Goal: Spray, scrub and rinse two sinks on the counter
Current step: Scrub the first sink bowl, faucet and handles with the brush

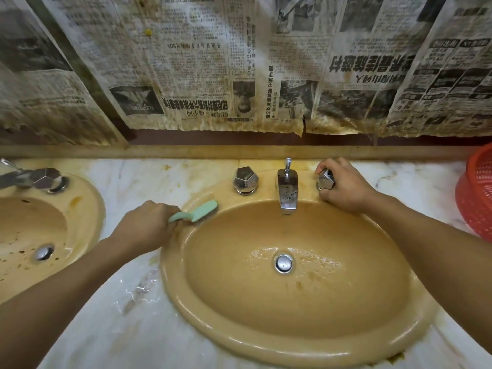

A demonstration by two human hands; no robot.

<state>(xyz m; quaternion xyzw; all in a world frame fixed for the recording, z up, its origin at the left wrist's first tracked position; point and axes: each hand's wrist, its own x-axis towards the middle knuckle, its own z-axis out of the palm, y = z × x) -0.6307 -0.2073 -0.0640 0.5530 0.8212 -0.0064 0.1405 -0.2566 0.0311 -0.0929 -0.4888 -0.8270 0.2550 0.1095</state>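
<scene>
Tan sink [239,302], stained sink [32,222], green brush [202,211]

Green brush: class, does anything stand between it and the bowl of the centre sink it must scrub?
Nothing visible does. The green brush, gripped by the left hand, rests at the centre sink's left rim; the bowl holds only a little water and its drain stopper.

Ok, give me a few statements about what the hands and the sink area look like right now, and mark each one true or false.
1. The left hand holds a green brush. True.
2. The right hand grips the spout. False: it grips the right tap handle.
3. The brush lies at the drain. False: its bristles rest on the back left rim of the sink.
4. A red basket stands at the right edge of the counter. True.
</scene>
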